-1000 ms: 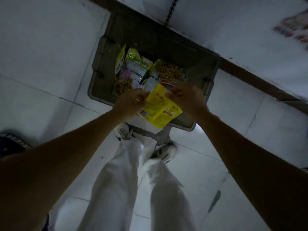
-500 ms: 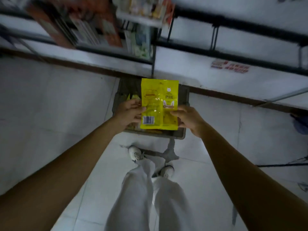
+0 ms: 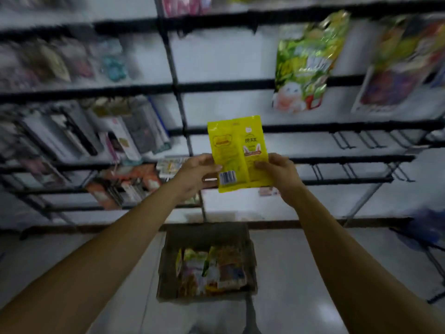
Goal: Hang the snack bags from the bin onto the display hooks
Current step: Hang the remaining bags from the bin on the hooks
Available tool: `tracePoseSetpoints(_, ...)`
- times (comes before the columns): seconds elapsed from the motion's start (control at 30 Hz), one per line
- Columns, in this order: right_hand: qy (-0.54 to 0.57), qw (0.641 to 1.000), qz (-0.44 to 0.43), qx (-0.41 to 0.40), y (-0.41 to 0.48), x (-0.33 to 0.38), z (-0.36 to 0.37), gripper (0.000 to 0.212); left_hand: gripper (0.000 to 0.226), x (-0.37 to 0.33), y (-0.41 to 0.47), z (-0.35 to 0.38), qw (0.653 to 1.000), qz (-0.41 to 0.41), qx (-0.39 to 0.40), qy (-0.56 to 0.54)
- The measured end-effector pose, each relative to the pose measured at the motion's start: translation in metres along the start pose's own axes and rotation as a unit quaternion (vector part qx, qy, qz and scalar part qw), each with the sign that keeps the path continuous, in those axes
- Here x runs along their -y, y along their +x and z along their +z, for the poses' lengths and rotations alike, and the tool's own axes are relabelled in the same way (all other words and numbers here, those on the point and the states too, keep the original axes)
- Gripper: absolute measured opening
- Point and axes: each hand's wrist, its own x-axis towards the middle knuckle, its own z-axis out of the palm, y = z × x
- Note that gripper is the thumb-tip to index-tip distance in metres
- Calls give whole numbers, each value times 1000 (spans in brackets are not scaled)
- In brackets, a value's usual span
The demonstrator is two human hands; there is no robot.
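I hold a yellow snack bag (image 3: 238, 150) upright in front of the display rack, its back side with a barcode facing me. My left hand (image 3: 196, 172) pinches its lower left edge and my right hand (image 3: 277, 172) pinches its lower right edge. Bare black display hooks (image 3: 346, 141) stick out of the rack bars to the right of the bag. The grey bin (image 3: 168, 261) stands on the floor below my arms, with several snack bags (image 3: 212, 271) lying inside it.
A green snack bag (image 3: 303, 66) and a multicoloured one (image 3: 395, 68) hang on the upper right of the rack. Packaged goods (image 3: 101, 136) fill the hooks on the left half. A black upright post (image 3: 178, 97) divides the rack. The floor is white tile.
Both hands have lifted the yellow bag up from above the bin to rack height. My view has swung upward from the floor to the display rack.
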Motion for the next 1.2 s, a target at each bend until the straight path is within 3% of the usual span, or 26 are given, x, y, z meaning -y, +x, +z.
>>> tracePoseSetpoints(0.27,-3,983,-154,-99,7,122,-43,10,19,-133,11,67,987,153,10,38)
tracePoseSetpoints(0.33,-27,973,-181,-141,13,146,-51,21,17,-156,12,82,982,181,10,43)
tracePoseSetpoints(0.43,-100,946,-228,-208,16,185,-57,33,15,-185,15,99,974,223,-3,36)
tracePoseSetpoints(0.53,-188,901,-302,-249,21,211,-55,25,15,-207,23,109,966,258,-17,21)
tracePoseSetpoints(0.63,-210,895,-348,-184,33,229,-46,11,16,-221,30,119,958,286,-30,14)
tracePoseSetpoints(0.73,-218,901,-346,-146,43,236,-35,17,14,-229,36,126,953,301,-44,14)
tracePoseSetpoints(0.9,-243,886,-368,-145,51,236,-23,36,12,-235,45,129,951,306,-44,-12)
tracePoseSetpoints(1.03,-304,853,-393,-162,62,235,-15,20,14,-238,57,129,948,316,-36,-8)
tracePoseSetpoints(1.2,-226,885,-352,-205,79,231,-24,20,34,-236,75,118,936,349,29,42)
